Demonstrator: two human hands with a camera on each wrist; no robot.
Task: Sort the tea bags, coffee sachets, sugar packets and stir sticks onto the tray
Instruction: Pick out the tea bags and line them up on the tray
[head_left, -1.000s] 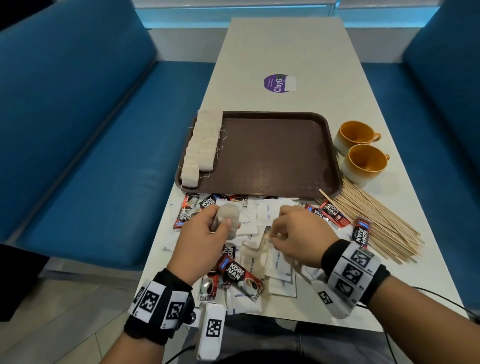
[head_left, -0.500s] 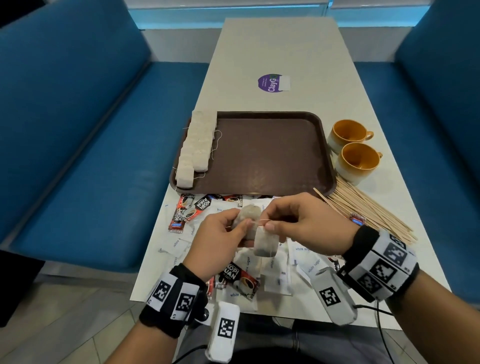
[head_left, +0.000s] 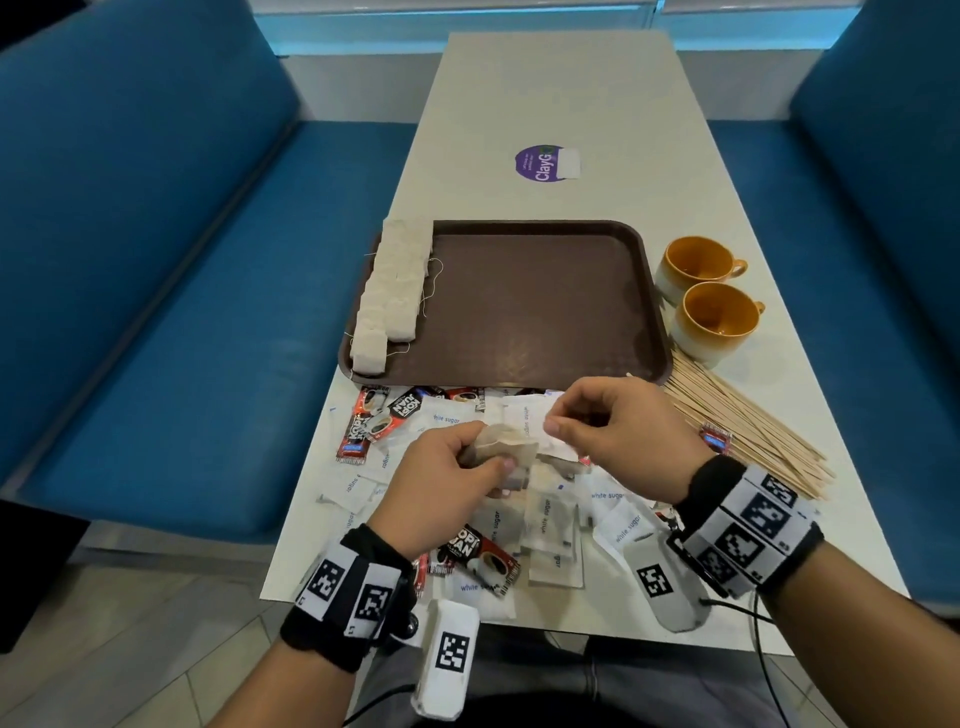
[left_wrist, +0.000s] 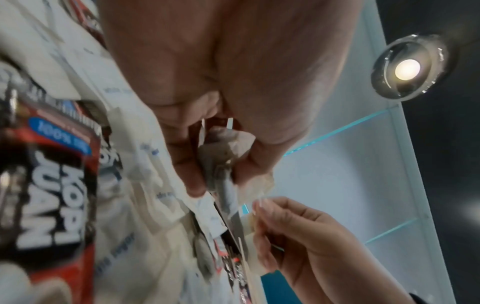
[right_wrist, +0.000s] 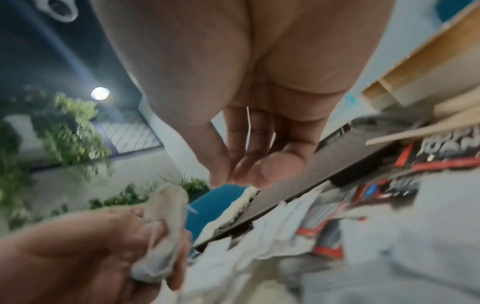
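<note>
My left hand (head_left: 485, 449) hovers over the pile at the table's near edge and grips a small bunch of beige tea bags (head_left: 517, 448), which the left wrist view shows pinched between thumb and fingers (left_wrist: 226, 142). My right hand (head_left: 558, 418) is just right of it, thumb and fingertips pinching a thin white tea bag string (right_wrist: 248, 131). The brown tray (head_left: 545, 312) lies beyond the hands, with a row of tea bags (head_left: 389, 296) along its left side. Red coffee sachets (head_left: 371, 423) and white sugar packets (head_left: 545, 525) lie mixed under the hands. Wooden stir sticks (head_left: 743, 426) lie on the right.
Two orange cups (head_left: 714, 317) stand right of the tray, behind the sticks. A purple sticker (head_left: 543, 163) marks the far table. Blue benches (head_left: 156, 260) flank both sides. The near table edge runs just behind my wrists.
My right hand rose from the pile with a tea bag and brought it to the left hand. The left hand now grips it with its other bag; the right pinches the string.
</note>
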